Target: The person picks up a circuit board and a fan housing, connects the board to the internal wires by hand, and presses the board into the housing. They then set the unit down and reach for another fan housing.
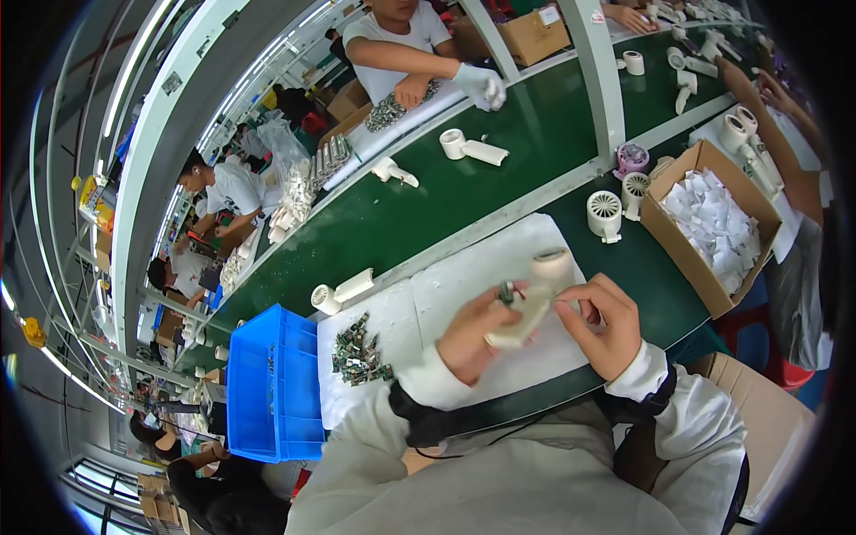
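Note:
My left hand is closed around a cream handheld-fan housing, tilted and smeared by motion. At its side, near my left fingertips, shows a small green circuit board with a bit of red beside it. The fingers of my right hand are pinched together at the housing's right side; whatever lies between them is too small to make out. Both hands are above a white foam sheet. On its left part lies a pile of small green circuit boards.
Left of the foam stands a blue bin. A cardboard box of white paper pieces sits at right, beside round-grilled fan parts. Another housing lies behind the pile. Beyond runs a green conveyor with fan housings; co-workers sit across it.

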{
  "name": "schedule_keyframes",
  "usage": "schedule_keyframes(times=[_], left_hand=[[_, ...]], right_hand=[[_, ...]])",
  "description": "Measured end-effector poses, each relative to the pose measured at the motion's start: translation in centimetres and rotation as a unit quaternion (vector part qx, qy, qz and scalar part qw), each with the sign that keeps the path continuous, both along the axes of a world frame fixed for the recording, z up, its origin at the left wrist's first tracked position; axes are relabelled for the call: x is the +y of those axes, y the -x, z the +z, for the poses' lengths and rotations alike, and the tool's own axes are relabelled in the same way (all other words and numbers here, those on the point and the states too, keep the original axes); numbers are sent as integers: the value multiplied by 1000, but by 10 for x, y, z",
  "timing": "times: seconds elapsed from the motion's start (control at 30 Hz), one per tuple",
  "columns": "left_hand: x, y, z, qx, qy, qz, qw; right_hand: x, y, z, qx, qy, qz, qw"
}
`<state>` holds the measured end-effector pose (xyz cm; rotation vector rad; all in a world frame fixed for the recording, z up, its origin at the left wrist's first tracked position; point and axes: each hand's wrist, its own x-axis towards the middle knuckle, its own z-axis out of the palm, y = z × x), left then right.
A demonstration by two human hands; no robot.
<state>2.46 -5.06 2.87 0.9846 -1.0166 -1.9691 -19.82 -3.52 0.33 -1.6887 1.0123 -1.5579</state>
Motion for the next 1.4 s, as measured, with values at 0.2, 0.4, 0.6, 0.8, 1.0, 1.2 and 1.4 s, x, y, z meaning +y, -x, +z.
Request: schedule_keyframes(times=[0.2,0.4,0.6,0.8,1.0,1.2,1.4], left_hand=[[-89,-90,51,-132,107,187,968],[-205,-235,17,-278,112,418,857],[-233,-232,-33,-499,-21,353,791],[-257,-178,-47,-519,134,329,777],[-311,-120,-35,-527,153,178,817],[-356,-74,-36,-672,132,316,657],[-358,-76,-45,-675,121,380,621]], right_hand=[[-10,9,-5,69,-25,16,997],[-8,-2,1,118,-1,95,989],[-9,3,-2,154,-30,94,983],[-13,2,-6,189,-56,105,975],[-15,5,-7,195,-57,114,973],[-17,7,-9,203,-56,96,973],[-22,9,-10,201,-38,123,971]])
